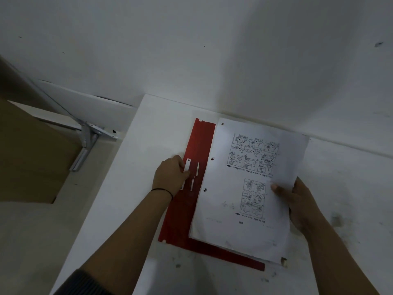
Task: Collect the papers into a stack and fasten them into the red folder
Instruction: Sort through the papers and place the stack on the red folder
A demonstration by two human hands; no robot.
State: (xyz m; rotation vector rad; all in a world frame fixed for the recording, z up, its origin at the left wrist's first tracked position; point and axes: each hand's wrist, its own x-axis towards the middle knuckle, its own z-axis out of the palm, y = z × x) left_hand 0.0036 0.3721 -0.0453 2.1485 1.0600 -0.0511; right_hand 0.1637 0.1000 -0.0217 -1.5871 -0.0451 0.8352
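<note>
The papers (244,188) lie stacked on the open red folder (191,188) near the wall; the right hand (297,201) pinches their right edge; the left hand (170,177) fingers the white fastener (188,167); fastening seems underway; next, the punched holes must meet the prongs.

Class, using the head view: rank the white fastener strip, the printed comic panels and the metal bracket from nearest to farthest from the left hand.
1. White fastener strip: under the left hand fingertips, on the red folder.
2. Printed comic panels: right, on the paper.
3. Metal bracket: far left, off the table.
</note>
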